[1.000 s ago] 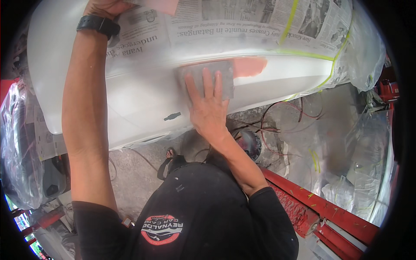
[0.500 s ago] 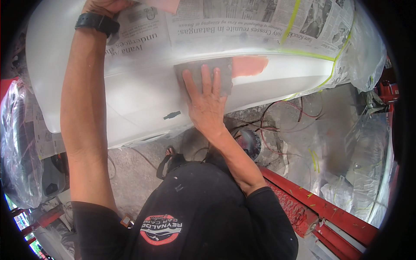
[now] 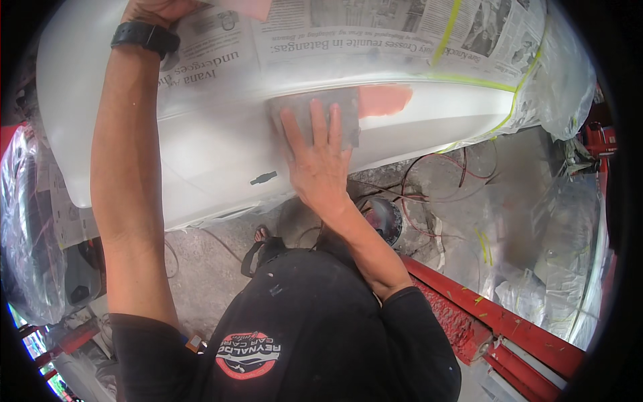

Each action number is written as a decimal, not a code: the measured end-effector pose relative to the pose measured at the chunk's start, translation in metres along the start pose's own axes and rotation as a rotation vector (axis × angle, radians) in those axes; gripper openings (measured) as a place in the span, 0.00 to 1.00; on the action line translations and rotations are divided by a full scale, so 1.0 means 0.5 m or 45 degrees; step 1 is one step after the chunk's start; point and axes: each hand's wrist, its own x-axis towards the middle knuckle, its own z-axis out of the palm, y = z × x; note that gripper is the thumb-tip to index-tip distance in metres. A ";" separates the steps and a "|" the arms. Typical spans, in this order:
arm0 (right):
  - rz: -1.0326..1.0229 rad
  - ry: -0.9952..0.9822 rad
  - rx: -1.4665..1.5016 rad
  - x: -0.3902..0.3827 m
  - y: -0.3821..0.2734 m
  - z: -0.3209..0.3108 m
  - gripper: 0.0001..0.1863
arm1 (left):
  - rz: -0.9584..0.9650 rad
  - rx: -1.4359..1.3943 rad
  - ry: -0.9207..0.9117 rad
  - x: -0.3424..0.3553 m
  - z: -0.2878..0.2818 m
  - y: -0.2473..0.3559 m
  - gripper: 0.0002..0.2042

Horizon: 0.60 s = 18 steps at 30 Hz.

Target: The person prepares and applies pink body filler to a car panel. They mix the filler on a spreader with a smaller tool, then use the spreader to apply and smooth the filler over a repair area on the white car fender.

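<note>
My right hand (image 3: 320,161) lies palm down on a grey sheet of sandpaper (image 3: 347,130), its visible fingers stretched over it and pressing it to a smooth white car panel (image 3: 435,124). To the right of the sheet, a pink filler patch (image 3: 385,100) shows on the panel; the sheet's edge borders it. My left hand (image 3: 157,10), with a black watch at the wrist, reaches to the top edge over the newspaper-covered part. Its fingertips are cut off by the frame. Close by is a flat pink surface (image 3: 248,8), only partly in view.
Newspaper (image 3: 375,53) held with yellow-green masking tape (image 3: 472,82) covers the upper body. A dark slot (image 3: 263,178) marks the panel. Below lie thin hoses (image 3: 462,197) and a round dark object (image 3: 385,221). Red metal beams (image 3: 495,321) run at lower right; clear plastic (image 3: 566,74) hangs at right.
The panel and both arms have shifted slightly left in view. My right hand stays on the sandpaper at nearly the same spot beside the pink patch.
</note>
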 end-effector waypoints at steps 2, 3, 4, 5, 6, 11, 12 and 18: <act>0.023 0.002 -0.034 -0.001 0.013 0.008 0.41 | -0.008 -0.044 -0.012 0.009 0.004 -0.019 0.23; 0.013 0.009 -0.026 0.001 0.007 0.009 0.41 | -0.014 -0.042 -0.030 0.004 0.009 -0.007 0.22; 0.003 0.011 -0.015 0.004 0.002 0.009 0.41 | -0.020 -0.041 -0.050 0.000 0.014 0.003 0.22; -0.007 0.013 -0.005 0.006 -0.003 0.009 0.41 | -0.027 -0.041 -0.071 -0.004 0.018 0.012 0.22; -0.004 0.011 -0.012 0.006 -0.002 0.009 0.41 | -0.013 -0.032 -0.054 -0.003 0.016 0.009 0.22; 0.033 -0.030 0.047 0.008 0.002 0.011 0.37 | 0.031 0.024 0.066 -0.006 0.008 -0.001 0.22; 0.040 -0.041 0.022 0.008 0.002 0.012 0.36 | 0.024 0.030 0.046 -0.005 0.007 0.000 0.22; -0.099 0.031 -0.114 -0.023 0.011 0.006 0.32 | 0.027 0.050 0.030 -0.003 0.009 0.000 0.22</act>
